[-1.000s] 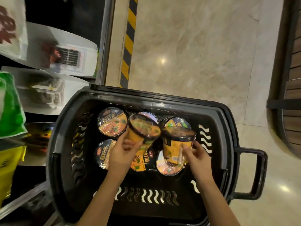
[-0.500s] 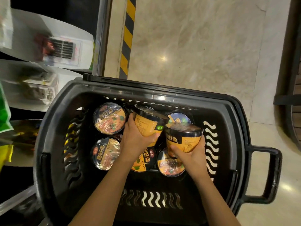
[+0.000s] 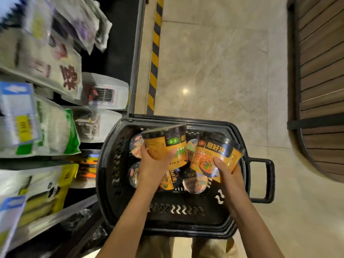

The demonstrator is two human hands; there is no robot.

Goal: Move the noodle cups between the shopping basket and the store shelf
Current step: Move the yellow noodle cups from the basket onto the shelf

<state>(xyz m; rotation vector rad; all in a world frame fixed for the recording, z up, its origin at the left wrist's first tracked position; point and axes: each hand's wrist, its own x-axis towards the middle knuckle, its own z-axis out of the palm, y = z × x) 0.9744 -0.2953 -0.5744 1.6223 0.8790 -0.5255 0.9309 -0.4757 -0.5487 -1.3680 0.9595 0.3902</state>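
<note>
Two orange noodle cups with black rim bands are held above the black shopping basket [image 3: 111,164]. The left hand [image 3: 154,164] grips the left cup [image 3: 163,144], which carries a green label; the right hand [image 3: 228,174] grips the right cup [image 3: 217,153], printed with pale characters. Both lean on their sides, lids facing away from the person and slightly outward. Below them inside the basket sit more noodle cups [image 3: 195,181], foil lids up. Left of the basket, the store shelf [image 3: 46,220] holds blurred packets.

Dim, warm light where I stand; a ceiling lamp glares off the polished floor [image 3: 185,90]. The shelf [image 3: 41,108] packets at my left smear with motion blur, and the wide lens bends the edges.
</note>
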